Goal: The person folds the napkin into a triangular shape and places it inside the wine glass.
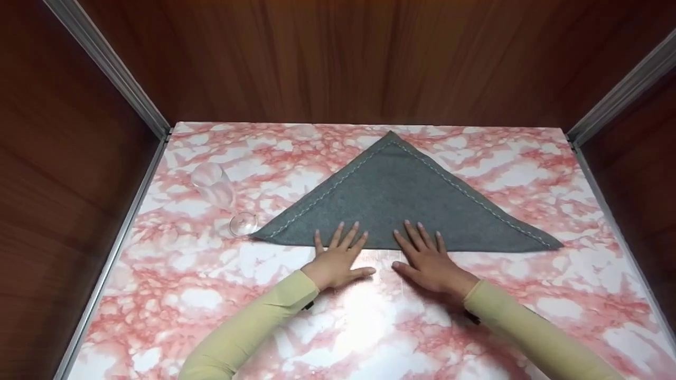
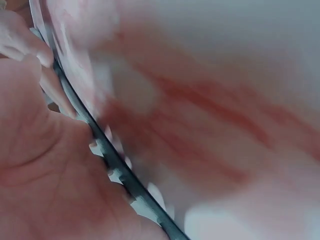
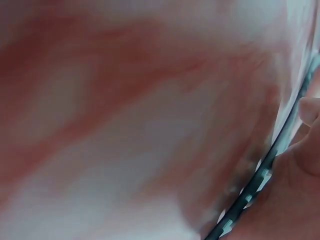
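Observation:
A grey cloth (image 1: 401, 195) with pale stitching along two edges lies flat as a triangle, its point toward the back wall. My left hand (image 1: 338, 261) rests with spread, straight fingers on the cloth's near edge, left of the middle. Beside it, my right hand (image 1: 430, 264) lies the same way on that edge, right of the middle. Both thumbs point inward, apart from each other. In the left wrist view the palm (image 2: 60, 170) fills the left side, and in the right wrist view part of the palm (image 3: 285, 200) shows at the right.
A clear stemmed glass (image 1: 214, 184) lies on its side at the left, its round foot (image 1: 243, 225) close to the cloth's left corner. The red-and-white marbled table (image 1: 200, 301) is bounded by brown wood panels (image 1: 343, 63) at the back and both sides.

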{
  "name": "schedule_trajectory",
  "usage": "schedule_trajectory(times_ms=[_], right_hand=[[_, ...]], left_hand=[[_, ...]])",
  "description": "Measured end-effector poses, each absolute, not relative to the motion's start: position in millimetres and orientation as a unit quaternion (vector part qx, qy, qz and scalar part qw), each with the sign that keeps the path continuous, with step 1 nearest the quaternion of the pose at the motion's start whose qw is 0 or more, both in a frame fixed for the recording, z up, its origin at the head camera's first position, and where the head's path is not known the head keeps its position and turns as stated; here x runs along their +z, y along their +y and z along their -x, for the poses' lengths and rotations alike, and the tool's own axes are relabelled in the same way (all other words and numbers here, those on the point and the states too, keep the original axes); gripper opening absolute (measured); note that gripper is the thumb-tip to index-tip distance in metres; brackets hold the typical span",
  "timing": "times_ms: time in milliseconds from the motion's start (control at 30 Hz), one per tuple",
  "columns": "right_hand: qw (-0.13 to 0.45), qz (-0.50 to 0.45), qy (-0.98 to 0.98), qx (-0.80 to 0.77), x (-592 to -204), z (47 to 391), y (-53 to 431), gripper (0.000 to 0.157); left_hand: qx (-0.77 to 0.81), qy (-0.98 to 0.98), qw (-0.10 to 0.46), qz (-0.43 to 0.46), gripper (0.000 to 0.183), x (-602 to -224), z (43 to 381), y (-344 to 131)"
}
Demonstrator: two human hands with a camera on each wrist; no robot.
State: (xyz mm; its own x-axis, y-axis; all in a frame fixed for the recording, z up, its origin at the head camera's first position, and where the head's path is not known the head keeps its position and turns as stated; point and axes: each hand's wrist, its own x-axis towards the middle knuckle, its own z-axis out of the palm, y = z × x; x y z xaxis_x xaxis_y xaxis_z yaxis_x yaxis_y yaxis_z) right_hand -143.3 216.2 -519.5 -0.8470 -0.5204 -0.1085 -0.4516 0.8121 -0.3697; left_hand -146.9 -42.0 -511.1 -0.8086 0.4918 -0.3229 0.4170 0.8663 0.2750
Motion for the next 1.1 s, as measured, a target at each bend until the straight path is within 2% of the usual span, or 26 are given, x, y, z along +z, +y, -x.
schedule_trajectory(times_ms=[267, 600, 833, 1100], right_hand=[[0.109, 0.229, 0.945, -0.205, -519.2, 142.0, 259.8, 0.069], [0.124, 0.142, 0.960, -0.209, -515.1, 144.1, 328.1, 0.071], [0.138, 0.086, 0.961, -0.222, -513.3, 143.6, 369.0, 0.074], [0.133, 0.084, 0.962, -0.224, -515.8, 145.8, 380.0, 0.075]], left_hand=[[0.107, 0.956, 0.177, -0.210, 0.081, -515.1, 147.3, -92.5], [0.102, 0.965, 0.157, -0.183, 0.081, -517.0, 140.0, -150.0], [0.121, 0.965, 0.166, -0.166, 0.082, -517.7, 139.5, -168.5], [0.133, 0.960, 0.175, -0.173, 0.082, -518.2, 138.8, -175.1]])
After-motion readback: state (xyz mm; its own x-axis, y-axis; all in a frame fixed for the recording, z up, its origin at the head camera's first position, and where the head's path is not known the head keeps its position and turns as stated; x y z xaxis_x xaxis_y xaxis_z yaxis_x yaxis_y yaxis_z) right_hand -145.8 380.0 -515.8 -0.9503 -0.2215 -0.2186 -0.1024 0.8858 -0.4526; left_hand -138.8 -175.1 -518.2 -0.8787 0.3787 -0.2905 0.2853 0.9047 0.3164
